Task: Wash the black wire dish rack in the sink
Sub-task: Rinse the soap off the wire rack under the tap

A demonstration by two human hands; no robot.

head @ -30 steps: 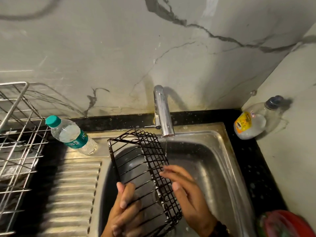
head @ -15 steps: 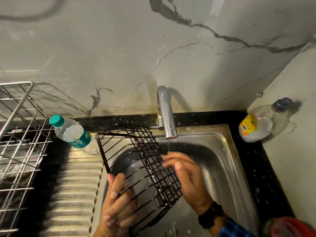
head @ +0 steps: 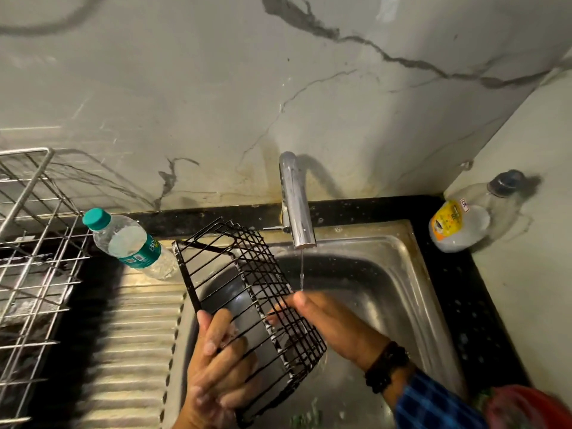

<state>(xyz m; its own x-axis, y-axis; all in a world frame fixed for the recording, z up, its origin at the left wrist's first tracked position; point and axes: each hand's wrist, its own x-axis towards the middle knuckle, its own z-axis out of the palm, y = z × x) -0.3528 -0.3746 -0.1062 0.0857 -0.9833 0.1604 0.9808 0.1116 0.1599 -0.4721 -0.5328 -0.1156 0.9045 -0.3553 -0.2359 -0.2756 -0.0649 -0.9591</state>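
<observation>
The black wire dish rack (head: 247,274) is held tilted over the steel sink (head: 396,274), with soap foam along some of its wires. My left hand (head: 216,366) grips its lower left side, fingers curled through the wires. My right hand (head: 325,317) lies against the rack's right face with fingers extended along the grid, under the thin stream of water from the chrome tap (head: 295,205).
A clear water bottle with a teal cap (head: 130,243) lies on the ribbed drainboard (head: 130,351) beside the sink. A steel wire rack (head: 31,258) stands at the left. A soap bottle with a yellow label (head: 461,224) sits in the right corner. Something red (head: 526,410) lies at the lower right.
The rack has been lifted and turned further left, away from the tap. My right hand slid up its right face into the water stream.
</observation>
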